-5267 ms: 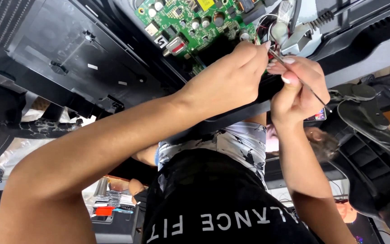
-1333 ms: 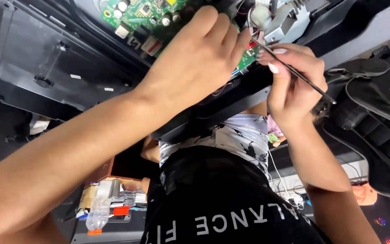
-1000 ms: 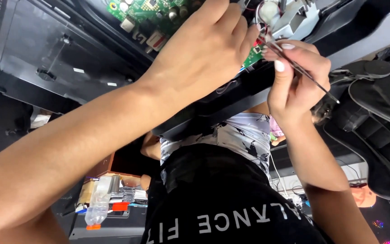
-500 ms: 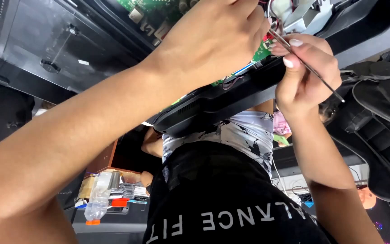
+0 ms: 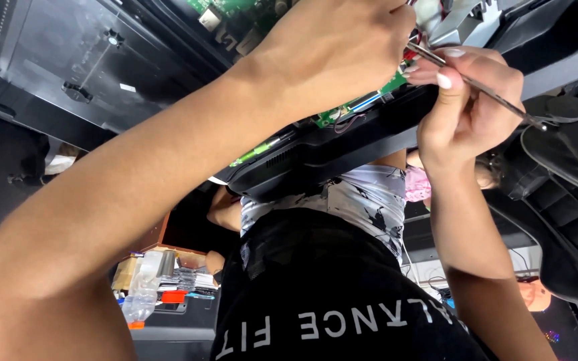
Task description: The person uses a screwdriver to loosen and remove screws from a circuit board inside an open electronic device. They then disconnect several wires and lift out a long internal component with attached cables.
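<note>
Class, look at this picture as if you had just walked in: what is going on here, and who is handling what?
A person is working with both bare hands on the opened back of a black flat-panel device, where a green circuit board is exposed. The left hand rests over the board and hides most of it. The right hand pinches a thin metal tool, its tip pointed at the board's edge near some wires. Another person in a patterned top stands just behind the panel.

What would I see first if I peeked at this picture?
Two bare arms fill the middle. The left hand presses on a green circuit board inside a black casing at the top, and the right hand pinches a thin metal tool beside it. Below, a clear plastic bottle lies among clutter at lower left.
</note>
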